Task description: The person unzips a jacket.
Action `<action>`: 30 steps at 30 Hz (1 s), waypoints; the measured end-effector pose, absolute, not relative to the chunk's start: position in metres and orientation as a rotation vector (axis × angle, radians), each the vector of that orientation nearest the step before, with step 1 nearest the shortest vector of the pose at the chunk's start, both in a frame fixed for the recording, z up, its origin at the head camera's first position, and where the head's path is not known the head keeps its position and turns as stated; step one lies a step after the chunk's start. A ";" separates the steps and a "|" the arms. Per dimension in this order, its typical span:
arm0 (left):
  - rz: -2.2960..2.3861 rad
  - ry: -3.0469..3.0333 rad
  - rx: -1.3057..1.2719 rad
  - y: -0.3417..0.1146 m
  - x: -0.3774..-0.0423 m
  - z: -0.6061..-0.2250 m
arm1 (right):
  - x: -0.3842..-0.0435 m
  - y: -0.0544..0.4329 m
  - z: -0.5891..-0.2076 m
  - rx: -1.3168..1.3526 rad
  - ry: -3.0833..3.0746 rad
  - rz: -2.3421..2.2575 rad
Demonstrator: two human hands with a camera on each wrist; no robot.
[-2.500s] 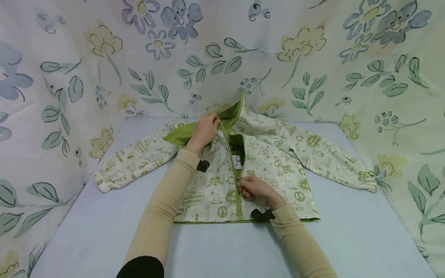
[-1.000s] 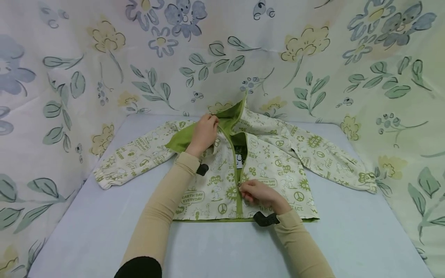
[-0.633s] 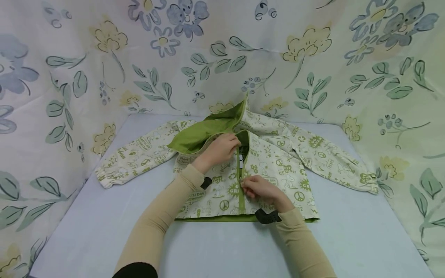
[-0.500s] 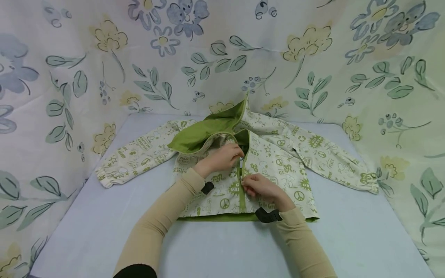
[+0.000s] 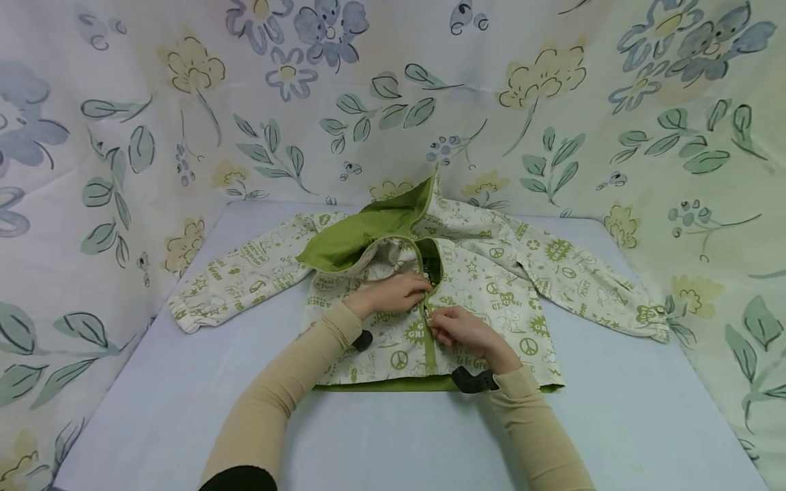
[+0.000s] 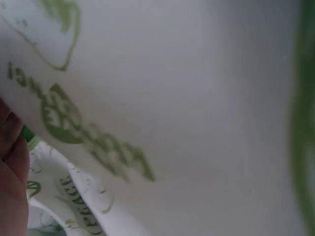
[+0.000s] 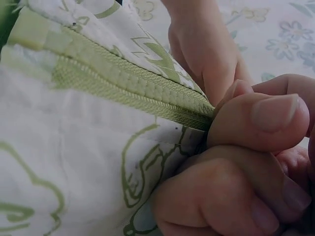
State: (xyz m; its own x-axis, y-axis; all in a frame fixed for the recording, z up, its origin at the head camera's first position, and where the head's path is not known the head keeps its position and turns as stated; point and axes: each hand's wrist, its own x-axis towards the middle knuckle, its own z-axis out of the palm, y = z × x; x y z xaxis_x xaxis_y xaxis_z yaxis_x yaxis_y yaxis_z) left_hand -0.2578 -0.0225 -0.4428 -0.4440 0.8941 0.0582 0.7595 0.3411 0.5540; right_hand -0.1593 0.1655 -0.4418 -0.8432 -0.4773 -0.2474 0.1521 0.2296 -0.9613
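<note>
A hooded jacket (image 5: 491,286), white with green print and green lining, lies front up in the head view, sleeves spread. Its front zipper (image 7: 138,93) is joined from the hem to my right fingers and parted above them. At the top of the joined part my right hand (image 5: 460,333) pinches the zipper pull, which its fingers hide. Just above, my left hand (image 5: 393,294) holds the left front's zipper edge, fingertips at the opening. Pale printed cloth fills most of the left wrist view, with part of the left hand (image 6: 12,187) at its edge.
The jacket's hood (image 5: 362,235) lies folded open at the back, green side showing. Under the jacket is a white table (image 5: 393,443). A floral cloth (image 5: 393,88) hangs upright behind and along both sides.
My left hand has left the collar and slid down the zipper edge to just above my right hand. The left collar has fallen outward. My right hand has shifted slightly.
</note>
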 end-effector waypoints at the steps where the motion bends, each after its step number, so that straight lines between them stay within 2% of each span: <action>1: 0.773 2.342 1.474 -0.022 -0.258 -0.444 | -0.159 0.166 -0.442 -0.295 2.011 -1.657; 30: 0.829 2.409 1.473 -0.044 -0.255 -0.437 | -0.157 0.165 -0.452 -0.183 2.016 -1.738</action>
